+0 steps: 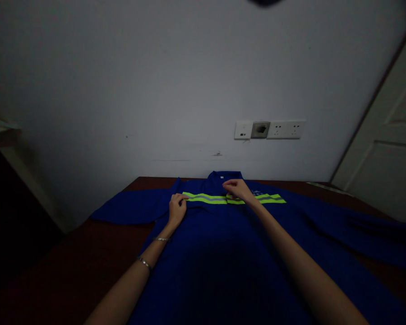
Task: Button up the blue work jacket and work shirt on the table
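A blue work jacket (209, 243) lies spread front up, its collar toward the wall and its sleeves out to both sides. A yellow-green reflective band with a grey middle stripe (206, 198) crosses its chest. My left hand (177, 208) rests at the left end of this band, fingers curled onto the cloth. Over the front opening, just below the collar (225, 174), is my right hand (238, 188), thumb and fingers drawn together in a pinch. Whether anything is between those fingertips is too small to tell. My right forearm hides part of the band.
The jacket lies on a dark red-brown tabletop (122, 232) that meets a grey wall (176, 99). Sockets (286, 129) are set in the wall above the table's back edge. A pale panelled door (389, 149) stands at the right, and a dark piece of furniture (16, 203) at the left.
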Demonstrator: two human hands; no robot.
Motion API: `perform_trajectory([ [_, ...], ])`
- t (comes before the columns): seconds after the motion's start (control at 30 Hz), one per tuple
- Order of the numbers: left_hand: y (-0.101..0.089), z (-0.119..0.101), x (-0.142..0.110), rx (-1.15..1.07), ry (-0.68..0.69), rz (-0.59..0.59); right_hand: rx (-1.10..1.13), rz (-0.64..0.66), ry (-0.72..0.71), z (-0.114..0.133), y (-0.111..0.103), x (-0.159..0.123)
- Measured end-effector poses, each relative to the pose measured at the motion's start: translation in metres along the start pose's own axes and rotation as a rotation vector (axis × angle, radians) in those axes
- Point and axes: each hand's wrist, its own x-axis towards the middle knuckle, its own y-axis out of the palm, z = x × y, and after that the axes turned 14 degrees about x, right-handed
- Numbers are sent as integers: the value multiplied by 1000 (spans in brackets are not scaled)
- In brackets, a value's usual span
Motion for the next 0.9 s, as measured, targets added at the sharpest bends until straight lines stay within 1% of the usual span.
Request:
perform_trajectory([
  [0.07,1,1,0,-2,26,14,-35,-16,68,-11,-14,-4],
  [0.13,2,1,0,-15,42,26,-55,-39,119,-28,-23,-9],
  [0.2,0,-1,0,-27,38,27,-40,-57,147,-44,-27,-14],
  [0.27,-2,-6,1,-29,30,19,-11,-44,165,-56,-28,-17],
  [0.37,-2,-24,3,-51,10,34,0,-23,176,-62,-25,-18],
  [0.43,2,-43,6,-89,-36,84,-12,-32,179,-62,-22,-17],
  [0.5,12,-64,8,-133,-110,205,-28,-41,180,-60,-20,-16],
  [0.6,36,-92,10,-215,-235,519,-58,-47,173,-58,-19,-16],
  [0.67,54,-105,12,-271,-296,689,-75,-48,167,-57,-19,-18],
  [0.73,70,-114,13,-289,-352,792,-86,-52,172,-56,-19,-19],
  [0.8,81,-119,13,-272,-414,868,-85,-61,190,-56,-18,-18],
  [0.87,88,-121,12,-262,-468,903,-76,-73,212,-56,-17,-17],
  [0.9,90,-121,12,-270,-482,898,-71,-79,220,-56,-16,-16],
])
